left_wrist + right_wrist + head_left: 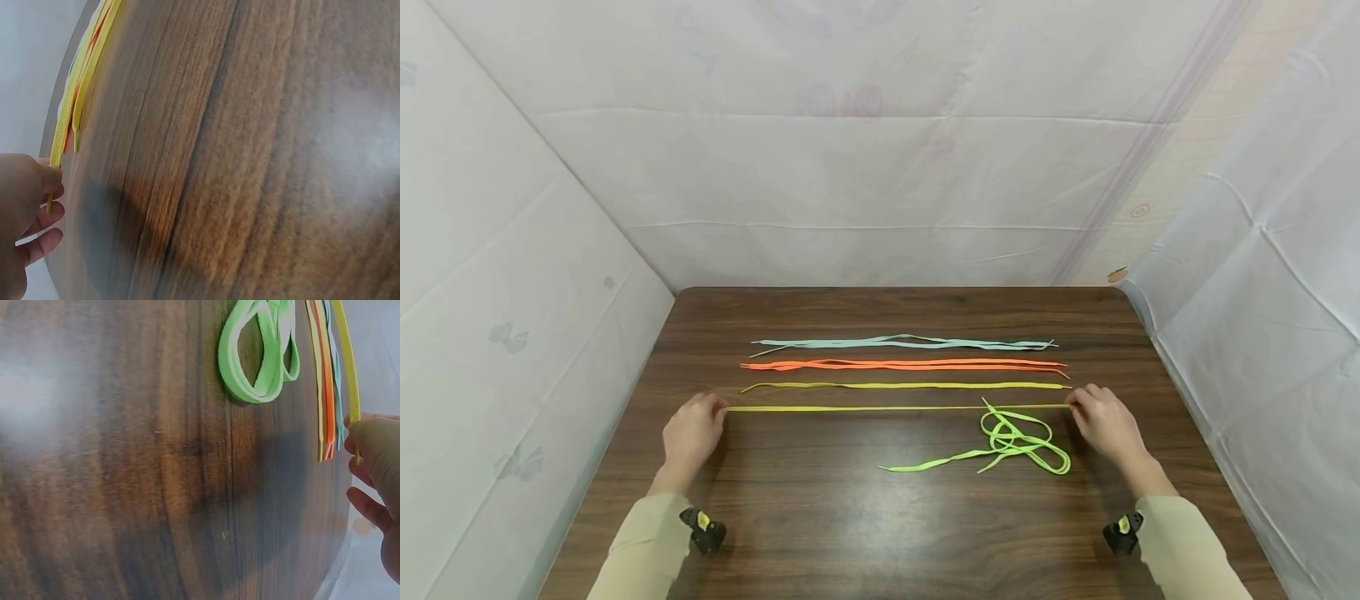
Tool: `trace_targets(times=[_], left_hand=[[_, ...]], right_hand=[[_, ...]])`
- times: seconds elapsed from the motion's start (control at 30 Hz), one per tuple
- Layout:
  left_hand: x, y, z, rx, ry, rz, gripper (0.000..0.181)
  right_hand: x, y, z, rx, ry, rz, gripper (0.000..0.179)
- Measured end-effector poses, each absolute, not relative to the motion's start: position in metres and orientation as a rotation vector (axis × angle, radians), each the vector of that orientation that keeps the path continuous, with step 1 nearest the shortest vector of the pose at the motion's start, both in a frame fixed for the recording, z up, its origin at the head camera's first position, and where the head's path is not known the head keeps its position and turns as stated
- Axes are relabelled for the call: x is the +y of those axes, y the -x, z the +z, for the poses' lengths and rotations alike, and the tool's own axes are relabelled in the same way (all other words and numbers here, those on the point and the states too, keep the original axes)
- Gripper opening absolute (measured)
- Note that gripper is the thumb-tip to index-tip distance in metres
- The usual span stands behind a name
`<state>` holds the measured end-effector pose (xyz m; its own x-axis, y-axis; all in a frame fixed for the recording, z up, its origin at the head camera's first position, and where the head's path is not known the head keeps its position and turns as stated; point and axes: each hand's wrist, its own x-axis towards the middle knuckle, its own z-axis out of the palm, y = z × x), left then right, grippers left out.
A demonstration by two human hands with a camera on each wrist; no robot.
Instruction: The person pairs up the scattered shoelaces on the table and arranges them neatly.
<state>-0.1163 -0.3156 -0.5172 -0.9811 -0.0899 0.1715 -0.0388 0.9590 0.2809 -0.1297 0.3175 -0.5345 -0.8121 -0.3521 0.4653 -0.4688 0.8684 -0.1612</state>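
A yellow shoelace (850, 408) is stretched straight across the table between both hands. My left hand (694, 427) pinches one end between thumb and finger, as the left wrist view also shows. The other end is pinched by my right hand (1103, 421); in the right wrist view the lace (350, 362) hangs above the tabletop. Just beyond it, a second yellow shoelace (910, 386) lies nearly straight. Nearer me on the right is a loosely tangled lime-green shoelace (1011, 442), with one tail reaching left. The taut lace passes by its top end.
Orange shoelaces (887, 364) lie in a row behind the yellow ones, and pale blue shoelaces (880, 342) lie farther back. The dark wood table (820, 517) is bordered by white sheeting (850, 183) at the back and both sides.
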Motion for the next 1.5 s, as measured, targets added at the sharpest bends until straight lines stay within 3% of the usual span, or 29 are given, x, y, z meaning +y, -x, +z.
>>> trace_targets(times=[0.8,1.5], left_hand=[[-0.305,0.146,-0.517,-2.994,-0.19,-0.447,0.01],[-0.299,0.163,-0.52,-3.083,-0.278,-0.476,0.011]], right_hand=[[0.32,0.151,-0.535,-2.818,-0.371,0.448,0.006],[0.32,0.165,-0.535,-2.985,-0.29,0.48,0.007]])
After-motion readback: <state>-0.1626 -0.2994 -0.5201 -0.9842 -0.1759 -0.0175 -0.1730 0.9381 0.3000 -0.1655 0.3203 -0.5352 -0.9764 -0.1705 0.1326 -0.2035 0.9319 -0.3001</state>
